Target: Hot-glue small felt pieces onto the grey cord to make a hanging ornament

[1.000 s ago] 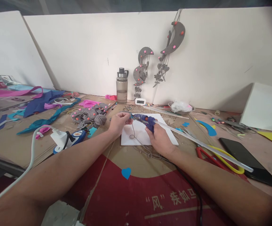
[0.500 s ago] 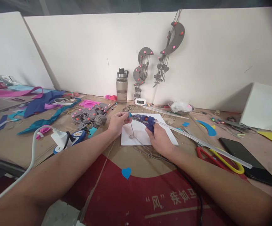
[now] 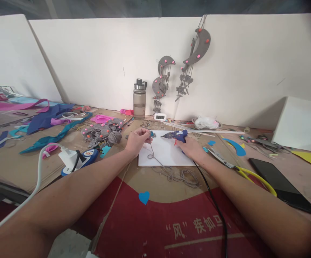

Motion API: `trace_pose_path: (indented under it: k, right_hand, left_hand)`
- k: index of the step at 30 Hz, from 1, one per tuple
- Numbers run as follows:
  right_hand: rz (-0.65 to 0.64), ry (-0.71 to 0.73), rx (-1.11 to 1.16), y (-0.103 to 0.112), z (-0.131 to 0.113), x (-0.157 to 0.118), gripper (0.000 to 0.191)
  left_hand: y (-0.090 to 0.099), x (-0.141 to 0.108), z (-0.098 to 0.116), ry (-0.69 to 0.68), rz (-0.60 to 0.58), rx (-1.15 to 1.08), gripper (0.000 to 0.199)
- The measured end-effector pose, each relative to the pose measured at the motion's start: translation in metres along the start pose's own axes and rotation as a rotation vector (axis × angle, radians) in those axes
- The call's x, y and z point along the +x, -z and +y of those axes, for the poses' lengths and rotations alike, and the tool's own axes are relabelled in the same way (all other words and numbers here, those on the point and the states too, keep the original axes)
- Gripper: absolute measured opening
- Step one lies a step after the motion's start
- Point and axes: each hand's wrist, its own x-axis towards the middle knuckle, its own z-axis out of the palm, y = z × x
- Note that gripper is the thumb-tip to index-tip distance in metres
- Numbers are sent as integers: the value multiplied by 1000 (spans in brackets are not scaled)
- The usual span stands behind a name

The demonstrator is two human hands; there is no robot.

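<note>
My left hand [image 3: 140, 141] is closed in a pinch on a small blue felt piece [image 3: 151, 134] above the white sheet [image 3: 159, 156]; its exact shape is partly hidden by the fingers. Grey yarn [image 3: 151, 150] hangs down from the fingers and lies in loose loops at the sheet's front edge. My right hand [image 3: 191, 147] is wrapped round a dark blue glue gun [image 3: 177, 135], its nozzle pointing left, a short gap from the felt piece. A long clear glue stick [image 3: 217, 132] sticks out of its back toward the right. A blue heart [image 3: 144, 197] lies on the cardboard nearer to me.
Scissors [image 3: 260, 177] with yellow and red handles and a black phone [image 3: 281, 186] lie at the right. A bottle [image 3: 139, 100] and a small clock [image 3: 160, 116] stand by the wall. A power strip [image 3: 90, 156] is at the left. The gun's black cord [image 3: 213, 200] runs toward me.
My right hand has drawn the glue gun back to the right, away from the felt piece, and turned it so the glue stick points to the far right. My left hand has barely moved.
</note>
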Motion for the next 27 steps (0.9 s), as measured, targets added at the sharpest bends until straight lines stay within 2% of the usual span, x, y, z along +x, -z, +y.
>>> trace_pose_path:
  k: [4,6,8,10,12,13,15,17,21,23,27]
  right_hand:
    - [19,69,-234,1,4,-3,44]
    - [125,123,-305,4,2,-8,42]
    - [250,216,-290,8,-5,-15,32]
    - [331,348,-135,10,-18,-24,21]
    - [320,430,125,9,-35,-33,15]
    - [281,421,261,6,-44,-37,15]
    - [155,339,541,-1,-63,-44,20]
    - [36,194,790,-9,-81,-46,28]
    - [-202,6,1242,-19,-106,-44,33]
    - [-203,-3,1305,-21,-111,-42,31]
    - [31,154,1107,-24,-106,-39,21]
  left_hand:
    - [-1,-4,1,-69,-47,101,15]
    - [0,-6,2,-111,-56,151,15]
    - [0,-7,4,-159,-62,207,15]
    - [1,-8,7,-234,-55,295,11]
    - [1,-9,12,-350,-24,414,6]
    - [2,-10,14,-412,-7,481,4]
    - [3,-11,20,-525,18,606,7]
    - [4,-12,25,-612,16,700,10]
    - [6,-11,34,-680,-16,704,12]
    - [7,-10,36,-656,5,649,11]
    - [5,-9,34,-519,93,508,4]
